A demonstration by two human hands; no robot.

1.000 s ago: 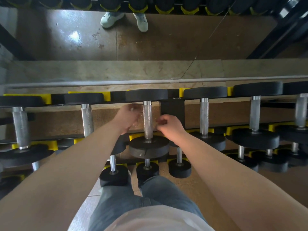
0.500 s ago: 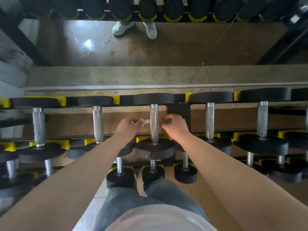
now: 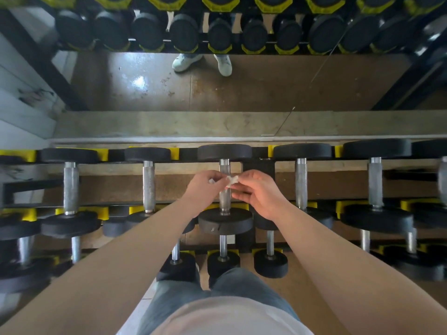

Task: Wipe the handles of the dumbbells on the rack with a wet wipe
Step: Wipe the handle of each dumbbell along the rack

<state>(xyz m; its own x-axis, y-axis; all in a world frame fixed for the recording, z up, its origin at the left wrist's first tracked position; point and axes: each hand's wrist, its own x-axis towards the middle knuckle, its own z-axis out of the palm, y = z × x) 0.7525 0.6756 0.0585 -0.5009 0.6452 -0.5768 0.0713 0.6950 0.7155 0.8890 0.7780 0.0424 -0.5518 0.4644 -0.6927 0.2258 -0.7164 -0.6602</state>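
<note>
A small crumpled white wet wipe (image 3: 229, 180) is stretched between my two hands just above the steel handle (image 3: 224, 198) of the middle dumbbell on the top tier of the rack. My left hand (image 3: 204, 187) pinches its left end and my right hand (image 3: 257, 192) pinches its right end with thumb and forefinger. The wipe lies over the upper part of that handle; whether it touches the metal I cannot tell. More dumbbells with knurled handles (image 3: 148, 187) (image 3: 301, 183) lie side by side to the left and right.
The black rack with yellow cradles (image 3: 306, 204) holds lower tiers of smaller dumbbells (image 3: 223, 261) near my legs. A mirror (image 3: 242, 88) behind the rack reflects the floor, white shoes and more dumbbells. A pale ledge (image 3: 169, 124) runs behind the top tier.
Both hands have come off the sides of the middle handle and drawn together above it, now pulling the wipe between them. The camera has tilted up slightly.
</note>
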